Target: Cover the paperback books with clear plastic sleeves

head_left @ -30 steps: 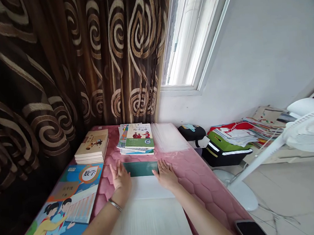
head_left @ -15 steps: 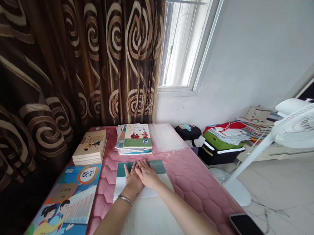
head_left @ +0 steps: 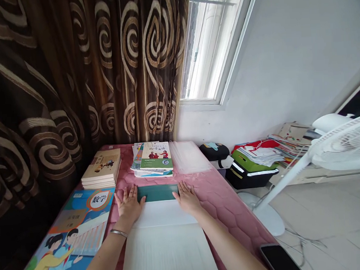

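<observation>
A flat book (head_left: 159,214) lies in front of me, with a dark green band at its far end and a white part below it. Nearer to me, a pale, streaked, see-through-looking sheet (head_left: 168,255) extends to the bottom of the view. My left hand (head_left: 129,204) rests flat on the book's far left corner, fingers spread, with a bangle on the wrist. At the far right corner my right hand (head_left: 187,197) presses flat, its thumb over the green band. Neither hand grips anything.
A math textbook (head_left: 70,237) and a stack of tan books (head_left: 102,167) lie left on the pink quilted surface (head_left: 228,214). Ahead are piled books (head_left: 155,157) and clear plastic sheets (head_left: 189,157). A phone (head_left: 279,259) lies near the right edge; a white fan (head_left: 291,180) stands beyond.
My hands have moved apart from the middle of the green band, the left one leftward and the right one rightward, to the book's two far corners.
</observation>
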`<state>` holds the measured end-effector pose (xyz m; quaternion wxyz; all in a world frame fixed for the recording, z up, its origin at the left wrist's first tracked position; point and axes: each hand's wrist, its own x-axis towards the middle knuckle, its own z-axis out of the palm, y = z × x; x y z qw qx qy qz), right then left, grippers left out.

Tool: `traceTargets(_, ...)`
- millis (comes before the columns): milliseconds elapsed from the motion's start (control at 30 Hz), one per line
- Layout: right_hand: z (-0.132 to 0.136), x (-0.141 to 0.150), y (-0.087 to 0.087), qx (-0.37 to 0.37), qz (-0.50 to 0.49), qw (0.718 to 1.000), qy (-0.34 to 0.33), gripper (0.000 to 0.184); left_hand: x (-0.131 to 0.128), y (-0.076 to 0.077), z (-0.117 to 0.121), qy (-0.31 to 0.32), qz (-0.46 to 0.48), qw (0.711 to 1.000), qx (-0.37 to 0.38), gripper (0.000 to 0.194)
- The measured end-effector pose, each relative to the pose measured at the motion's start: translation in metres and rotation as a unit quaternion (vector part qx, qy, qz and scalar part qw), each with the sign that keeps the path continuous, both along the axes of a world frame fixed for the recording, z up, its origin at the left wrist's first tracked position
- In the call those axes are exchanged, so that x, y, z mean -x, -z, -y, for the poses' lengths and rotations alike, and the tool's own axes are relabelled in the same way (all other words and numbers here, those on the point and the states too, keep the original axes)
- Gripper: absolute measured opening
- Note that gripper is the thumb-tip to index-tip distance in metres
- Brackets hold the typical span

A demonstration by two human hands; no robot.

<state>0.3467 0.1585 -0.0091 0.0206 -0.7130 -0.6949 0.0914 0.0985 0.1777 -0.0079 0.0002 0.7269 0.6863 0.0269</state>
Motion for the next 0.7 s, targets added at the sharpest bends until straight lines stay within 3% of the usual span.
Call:
traceTargets(133, -0.001, 0.004, 0.002, 0.008, 0.007, 1.0, 0.001, 0.069, -0.018, -0.007, 0.002, -0.019, -0.036, 0.999, -0.012, 0.058)
traceTargets(267, -0.001, 0.004, 0.0, 0.01, 0.014, 1.0, 0.0, 0.069, -0.056, -0.006, 0.005, 0.109, 0.005, 0.994, -0.012, 0.057)
traceTargets(367, -0.002, 0.008, -0.01, 0.031, 0.028, 0.999, 0.009, 0.067, -0.072, -0.001, 0.006, 0.146, 0.032, 0.989, 0.011, 0.056)
traceTargets(467, -0.004, 0.029, -0.022, 0.022, 0.018, 0.999, 0.025, 0.065, -0.072, 0.001, 0.007, 0.148, 0.051, 0.987, 0.026, 0.057)
traceTargets(533, -0.005, 0.051, -0.024, -0.013, -0.025, 0.999, -0.014, 0.065, -0.07, 0.0, 0.007, 0.153, 0.056, 0.986, 0.033, 0.057)
traceTargets(633, -0.006, 0.074, -0.018, -0.009, -0.102, 0.991, -0.08, 0.066, -0.067, -0.001, 0.008, 0.161, 0.06, 0.984, 0.041, 0.059)
traceTargets(700, -0.006, 0.074, -0.011, 0.002, -0.107, 0.991, -0.076, 0.067, -0.066, -0.001, 0.008, 0.152, 0.064, 0.985, 0.042, 0.058)
